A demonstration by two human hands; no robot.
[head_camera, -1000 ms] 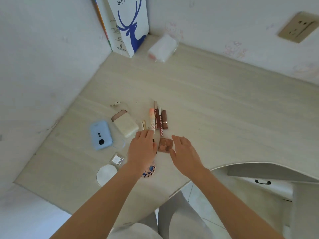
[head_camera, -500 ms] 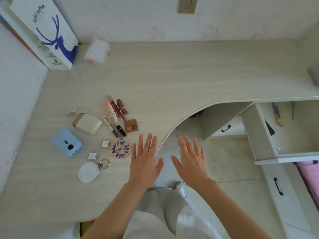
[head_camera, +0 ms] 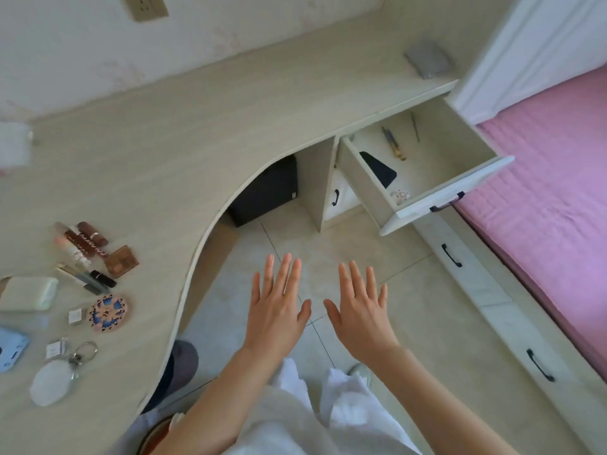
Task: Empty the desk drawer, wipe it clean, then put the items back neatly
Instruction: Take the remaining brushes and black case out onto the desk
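The desk drawer (head_camera: 440, 201) stands pulled out at the right, under the desk top. Inside it lie a black flat item (head_camera: 379, 170), a slim pen-like tool (head_camera: 394, 144), a thin stick (head_camera: 415, 126) and a small round patterned piece (head_camera: 400, 195). My left hand (head_camera: 277, 307) and my right hand (head_camera: 359, 307) hover side by side over the floor, fingers straight and spread, holding nothing. Removed items lie on the desk (head_camera: 184, 152) at the left: lipstick tubes (head_camera: 87, 243), a brown palette (head_camera: 121, 261), a round patterned disc (head_camera: 106, 313), a white round keyring (head_camera: 54, 380).
A grey cloth-like pad (head_camera: 427, 62) lies at the desk's far right corner. A pink bed (head_camera: 551, 198) runs along the right, with closed drawers (head_camera: 492, 300) under it. A dark box (head_camera: 266, 192) sits under the desk. A grey stool seat (head_camera: 180, 362) is near my legs.
My view has swung right from the laid-out items to the open drawer. Both hands left the brown palette on the desk and now hover, empty, over the floor.
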